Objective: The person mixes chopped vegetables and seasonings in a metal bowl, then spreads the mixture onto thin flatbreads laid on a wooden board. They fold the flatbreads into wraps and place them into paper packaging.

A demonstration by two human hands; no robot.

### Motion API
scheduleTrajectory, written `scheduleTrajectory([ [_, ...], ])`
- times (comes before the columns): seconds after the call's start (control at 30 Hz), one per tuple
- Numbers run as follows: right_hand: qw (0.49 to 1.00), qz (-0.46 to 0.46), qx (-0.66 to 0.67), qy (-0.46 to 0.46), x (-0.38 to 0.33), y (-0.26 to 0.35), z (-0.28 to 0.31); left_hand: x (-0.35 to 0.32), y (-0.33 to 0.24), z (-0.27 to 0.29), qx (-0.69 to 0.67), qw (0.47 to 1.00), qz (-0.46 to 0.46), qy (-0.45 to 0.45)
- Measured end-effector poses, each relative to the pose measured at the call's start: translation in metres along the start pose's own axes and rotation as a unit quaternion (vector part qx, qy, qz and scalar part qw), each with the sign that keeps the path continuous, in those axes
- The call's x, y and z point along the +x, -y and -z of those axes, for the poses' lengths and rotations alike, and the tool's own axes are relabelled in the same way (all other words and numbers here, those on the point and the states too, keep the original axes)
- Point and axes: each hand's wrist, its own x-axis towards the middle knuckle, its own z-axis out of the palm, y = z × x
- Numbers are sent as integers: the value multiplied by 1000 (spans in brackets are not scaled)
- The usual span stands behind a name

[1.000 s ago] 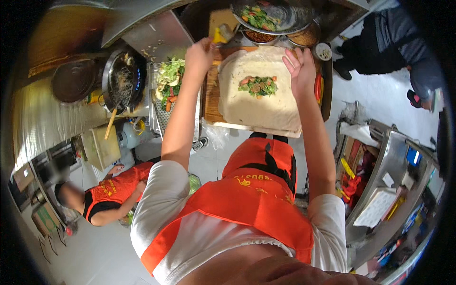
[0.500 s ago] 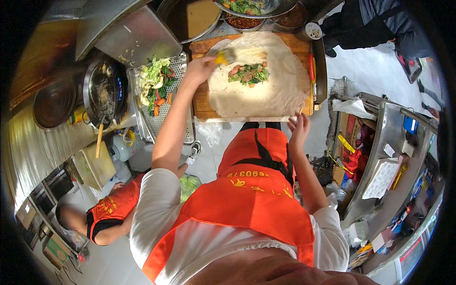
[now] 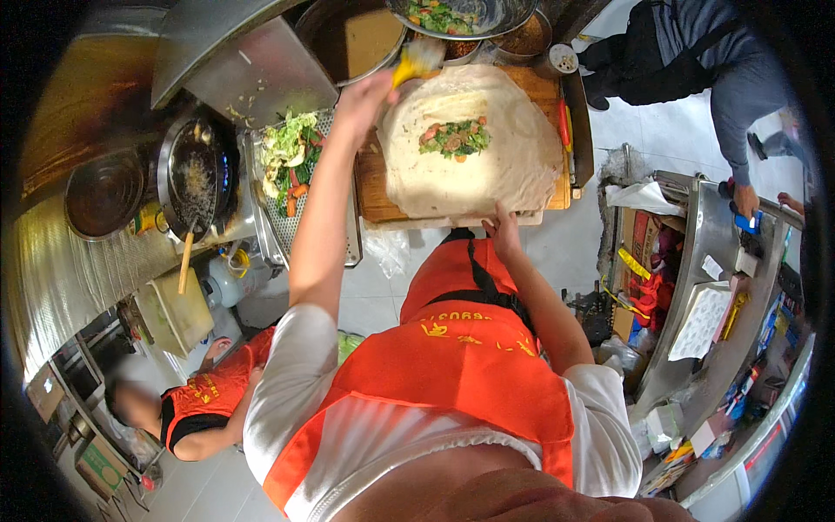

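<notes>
My left hand (image 3: 361, 103) is closed round the yellow handle of a basting brush (image 3: 415, 64), its pale bristles slightly blurred, near the far left edge of a large thin flatbread (image 3: 522, 165). The flatbread covers most of a wooden board (image 3: 376, 196). Chopped greens with pink and orange bits form a filling pile (image 3: 454, 139) in its middle, beside a yellowish smear. At the board's near edge rests my right hand (image 3: 503, 233), fingers partly bent against the edge; whether they pinch anything is hidden.
A perforated tray (image 3: 346, 235) of vegetables lies left of the board; beyond it a pan (image 3: 187, 174) sits over a blue flame. Sauce pot (image 3: 370, 39) and a metal bowl (image 3: 487, 24) stand at the back. One co-worker (image 3: 217, 383) is at lower left, another person (image 3: 739, 104) upper right.
My left hand and the brush have moved up and away, off the flatbread toward the sauce pot. My right hand has shifted left along the board's near edge. The person at upper right reaches down.
</notes>
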Motion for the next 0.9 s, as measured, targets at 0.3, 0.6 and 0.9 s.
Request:
scheduleTrajectory([
  [0.3,995,42,87,5,0,0,29,-8,37,-33,37,940,-266,-209],
  [0.6,996,78,-39,-30,8,7,37,-158,233,-188,-416,859,289,-75],
  [0.9,987,100,-76,-99,-20,15,24,-158,246,-195,-453,839,285,-97],
])
